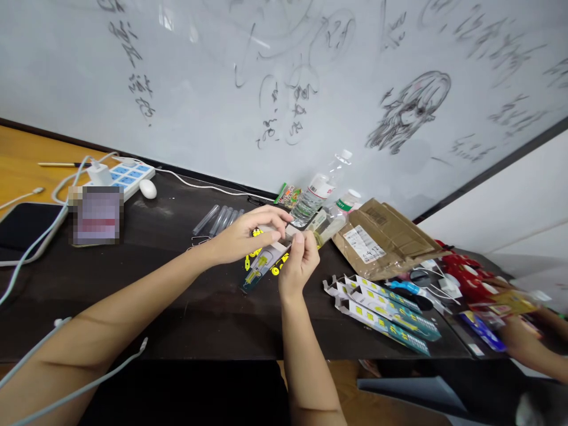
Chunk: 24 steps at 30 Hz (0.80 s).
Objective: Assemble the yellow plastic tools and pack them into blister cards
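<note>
A slim white and teal carton (pixel 261 267) with yellow print slants above the table, its upper end between my hands. My left hand (pixel 248 235) reaches over that end with fingers stretched and the thumb apart. Thumb and bent fingers of my right hand (pixel 298 263) are closed at the carton's upper edge; the exact grip is partly hidden. Small yellow plastic pieces (pixel 276 271) lie beside and behind the carton. Several clear plastic tubes (pixel 219 220) rest left of them, just beyond my left wrist.
Similar cartons (pixel 386 310) lie at right, near a brown cardboard parcel (pixel 381 236). A water bottle (pixel 313 198) and another bottle (pixel 341 207) stand behind my hands. A power strip (pixel 128 177) and cables are at left. Another person's arm (pixel 532 349) shows at far right.
</note>
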Tool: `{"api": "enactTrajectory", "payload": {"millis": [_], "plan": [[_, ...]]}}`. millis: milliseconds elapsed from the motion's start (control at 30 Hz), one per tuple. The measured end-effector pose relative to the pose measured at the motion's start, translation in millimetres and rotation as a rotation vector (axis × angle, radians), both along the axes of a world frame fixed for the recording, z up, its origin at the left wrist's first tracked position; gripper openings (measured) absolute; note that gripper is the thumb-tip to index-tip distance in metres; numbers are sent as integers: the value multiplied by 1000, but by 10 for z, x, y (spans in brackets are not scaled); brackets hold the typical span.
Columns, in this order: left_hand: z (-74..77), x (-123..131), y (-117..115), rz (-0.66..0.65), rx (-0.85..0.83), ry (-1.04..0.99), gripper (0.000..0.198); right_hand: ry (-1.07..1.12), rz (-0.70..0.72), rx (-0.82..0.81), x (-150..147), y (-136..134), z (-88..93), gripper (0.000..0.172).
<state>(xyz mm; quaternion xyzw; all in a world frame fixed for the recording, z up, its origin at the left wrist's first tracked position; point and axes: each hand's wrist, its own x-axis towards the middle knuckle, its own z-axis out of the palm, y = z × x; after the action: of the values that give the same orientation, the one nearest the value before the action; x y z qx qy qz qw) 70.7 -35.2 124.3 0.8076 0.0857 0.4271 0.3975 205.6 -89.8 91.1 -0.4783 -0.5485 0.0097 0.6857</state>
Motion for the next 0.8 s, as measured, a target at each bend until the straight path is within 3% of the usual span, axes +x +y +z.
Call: {"api": "enactTrajectory", "payload": {"millis": [100, 167, 300, 433, 667, 800], "plan": [[-44, -24, 70, -174, -54, 17, 21, 89, 52, 68, -19, 26, -20, 18], [-76, -22, 112, -195, -108, 9, 23, 131, 106, 106, -25, 51, -41, 14], [-111, 20, 122, -98, -222, -50, 13, 72, 173, 166, -38, 96, -84, 14], [-104, 66, 62, -87, -300, -125, 10, 33, 227, 192, -67, 115, -116, 15], [-38, 132, -26, 67, -523, -249, 57, -77, 220, 158, -76, 135, -174, 17], [-42, 165, -48, 113, -582, -191, 38, -88, 191, 77, -56, 165, -221, 20]]}}
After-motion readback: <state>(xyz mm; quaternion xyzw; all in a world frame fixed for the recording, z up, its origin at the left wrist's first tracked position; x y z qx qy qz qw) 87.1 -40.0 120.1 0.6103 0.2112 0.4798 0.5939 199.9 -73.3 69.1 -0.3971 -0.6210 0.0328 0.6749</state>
